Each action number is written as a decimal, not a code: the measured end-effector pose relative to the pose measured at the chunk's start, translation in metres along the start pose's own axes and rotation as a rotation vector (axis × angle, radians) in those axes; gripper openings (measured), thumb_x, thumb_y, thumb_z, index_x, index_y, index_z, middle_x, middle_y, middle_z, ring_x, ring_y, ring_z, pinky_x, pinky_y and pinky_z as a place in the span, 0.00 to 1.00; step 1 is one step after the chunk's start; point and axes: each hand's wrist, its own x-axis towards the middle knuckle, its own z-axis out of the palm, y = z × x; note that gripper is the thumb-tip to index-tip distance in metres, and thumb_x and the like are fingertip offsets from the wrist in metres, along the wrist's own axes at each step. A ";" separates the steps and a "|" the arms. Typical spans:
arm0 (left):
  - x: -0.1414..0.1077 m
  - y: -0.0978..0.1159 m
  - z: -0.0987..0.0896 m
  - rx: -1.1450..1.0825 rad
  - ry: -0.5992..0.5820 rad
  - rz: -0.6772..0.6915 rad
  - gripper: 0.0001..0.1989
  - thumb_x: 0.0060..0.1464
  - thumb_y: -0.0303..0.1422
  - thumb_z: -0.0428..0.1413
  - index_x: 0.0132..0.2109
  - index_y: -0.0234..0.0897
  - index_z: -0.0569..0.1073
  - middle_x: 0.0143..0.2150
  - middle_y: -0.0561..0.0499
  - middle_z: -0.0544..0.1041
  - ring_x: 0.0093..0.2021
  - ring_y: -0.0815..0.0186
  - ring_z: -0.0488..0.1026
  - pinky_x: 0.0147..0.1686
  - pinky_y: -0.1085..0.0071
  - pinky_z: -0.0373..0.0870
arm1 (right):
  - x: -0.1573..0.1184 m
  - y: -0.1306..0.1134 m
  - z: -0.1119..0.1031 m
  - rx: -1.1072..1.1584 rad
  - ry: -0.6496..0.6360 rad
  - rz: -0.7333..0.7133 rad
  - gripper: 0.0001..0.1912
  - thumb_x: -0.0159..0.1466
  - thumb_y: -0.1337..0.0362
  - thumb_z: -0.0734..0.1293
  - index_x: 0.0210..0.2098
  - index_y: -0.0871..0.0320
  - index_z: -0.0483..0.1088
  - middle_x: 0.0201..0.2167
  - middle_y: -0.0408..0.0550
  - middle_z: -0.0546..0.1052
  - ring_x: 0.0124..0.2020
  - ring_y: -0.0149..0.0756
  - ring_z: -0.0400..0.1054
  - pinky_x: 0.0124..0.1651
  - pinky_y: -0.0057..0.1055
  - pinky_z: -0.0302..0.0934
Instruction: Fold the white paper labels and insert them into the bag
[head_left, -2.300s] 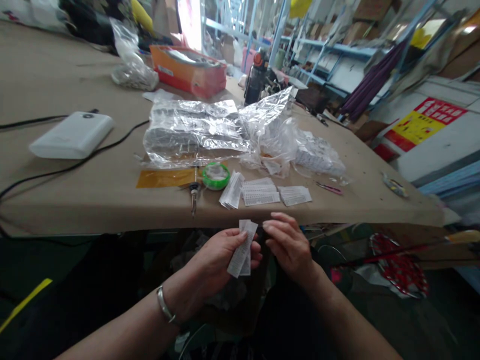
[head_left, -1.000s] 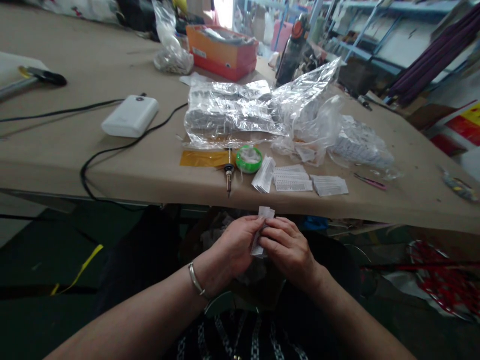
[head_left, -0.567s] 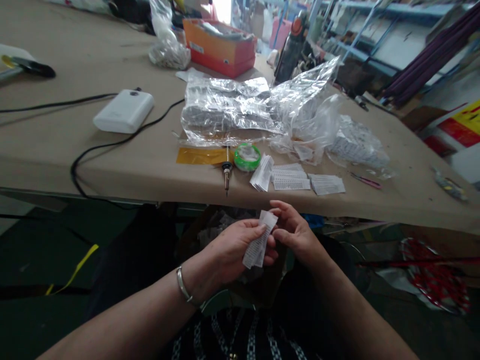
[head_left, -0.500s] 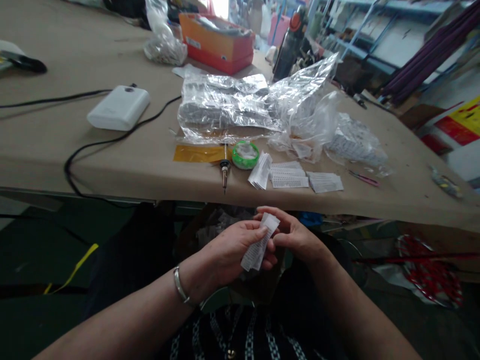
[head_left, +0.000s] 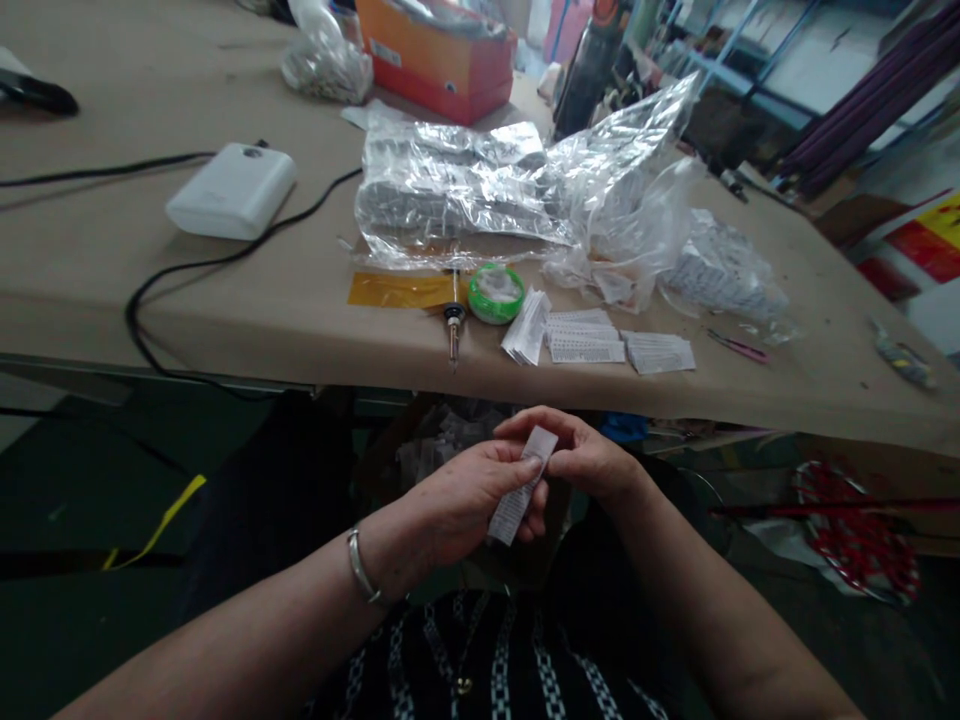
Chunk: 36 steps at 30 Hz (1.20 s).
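Note:
My left hand (head_left: 472, 495) is closed around a small stack of white printed labels (head_left: 517, 505), thumb on top and fingers beneath. The stack is held slantwise below the table edge. My right hand (head_left: 592, 458) meets its upper end, with the thumb and curled fingers pinching at the edge; part of those fingertips is hidden behind the labels. On the table in front lie a fanned label bundle (head_left: 527, 328), a spread label pile (head_left: 585, 337) and a smaller label pile (head_left: 660, 352). A soldering iron (head_left: 454, 325) points towards me beside a green round tub (head_left: 496, 295).
Clear plastic packaging (head_left: 457, 190) covers the table's middle. A white power bank (head_left: 234, 192) with a black cable (head_left: 172, 268) lies left. Pink tweezers (head_left: 739, 346) lie right. Behind stand an orange box (head_left: 439, 65) and a dark bottle (head_left: 589, 75). Below my hands are translucent scraps (head_left: 442, 440).
The labels' top end, fanned out before, now looks evened into one strip. My right fingers have curled closer around it. The view has tilted slightly downward.

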 end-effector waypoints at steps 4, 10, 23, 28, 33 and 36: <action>0.000 0.002 -0.006 -0.041 0.005 0.082 0.10 0.53 0.37 0.56 0.32 0.32 0.70 0.26 0.52 0.70 0.21 0.72 0.68 0.23 0.74 0.63 | -0.007 -0.013 0.012 -0.502 0.274 -0.193 0.23 0.60 0.56 0.67 0.53 0.54 0.64 0.51 0.51 0.70 0.50 0.39 0.66 0.53 0.39 0.62; -0.002 0.005 -0.006 -0.047 0.039 0.104 0.08 0.54 0.33 0.55 0.32 0.31 0.71 0.23 0.51 0.70 0.21 0.72 0.68 0.23 0.75 0.62 | -0.009 -0.018 0.028 -1.069 0.392 -0.343 0.19 0.65 0.59 0.62 0.54 0.57 0.64 0.50 0.55 0.70 0.53 0.44 0.63 0.55 0.44 0.60; -0.002 0.000 -0.017 -0.076 0.031 0.101 0.11 0.50 0.36 0.60 0.34 0.31 0.72 0.26 0.51 0.72 0.22 0.71 0.70 0.25 0.75 0.63 | -0.001 -0.011 0.033 -1.117 0.400 -0.354 0.15 0.65 0.62 0.61 0.51 0.57 0.67 0.46 0.53 0.73 0.49 0.42 0.67 0.51 0.42 0.65; -0.003 -0.002 -0.020 -0.068 0.039 0.107 0.11 0.50 0.36 0.60 0.34 0.31 0.72 0.25 0.51 0.72 0.22 0.71 0.70 0.24 0.75 0.63 | 0.001 -0.009 0.034 -1.111 0.363 -0.346 0.15 0.65 0.64 0.61 0.50 0.58 0.67 0.45 0.53 0.74 0.48 0.41 0.67 0.51 0.41 0.65; -0.003 -0.002 -0.020 -0.091 0.070 0.109 0.09 0.51 0.35 0.59 0.33 0.31 0.72 0.24 0.52 0.72 0.21 0.71 0.70 0.23 0.75 0.62 | 0.001 -0.008 0.035 -1.070 0.380 -0.332 0.18 0.65 0.64 0.61 0.54 0.57 0.64 0.46 0.53 0.74 0.48 0.41 0.68 0.51 0.40 0.65; -0.003 -0.001 -0.019 -0.103 0.075 0.121 0.10 0.49 0.35 0.60 0.33 0.31 0.71 0.24 0.52 0.71 0.20 0.71 0.69 0.23 0.74 0.62 | 0.000 -0.005 0.037 -1.044 0.388 -0.325 0.19 0.64 0.63 0.61 0.55 0.57 0.64 0.46 0.53 0.74 0.48 0.42 0.68 0.52 0.41 0.65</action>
